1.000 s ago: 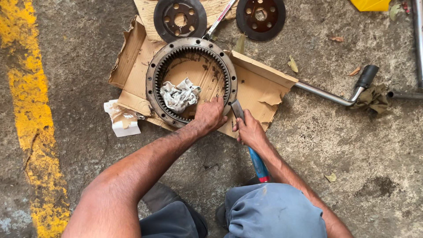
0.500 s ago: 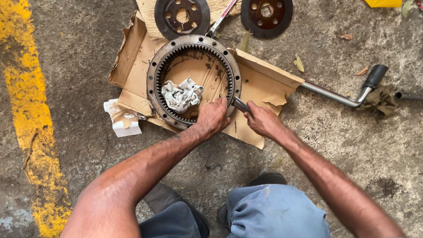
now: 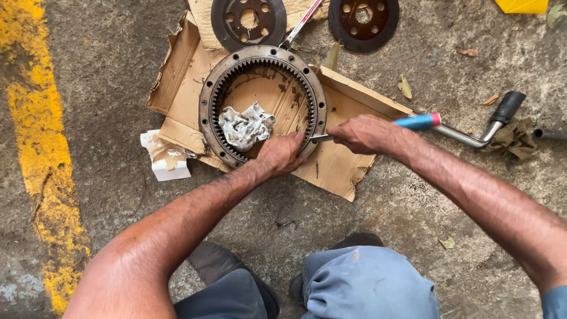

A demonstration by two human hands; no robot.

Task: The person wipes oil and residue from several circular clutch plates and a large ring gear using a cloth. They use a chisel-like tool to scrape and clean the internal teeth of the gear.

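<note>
A large steel ring gear with inner teeth lies on flattened brown cardboard. My left hand presses on the ring's near rim, fingers curled over its edge. My right hand grips a screwdriver with a blue and red handle, lying almost level; its metal tip points left and meets the ring's rim beside my left hand. A crumpled grey rag sits inside the ring.
Two dark round discs lie at the top. A bent metal crank with a black grip rests at right beside an olive cloth. A small white box sits left of the cardboard. A yellow painted line runs down the concrete.
My right hand has swung from below the ring out to the right, turning the screwdriver from upright to nearly level. My left hand stays on the rim.
</note>
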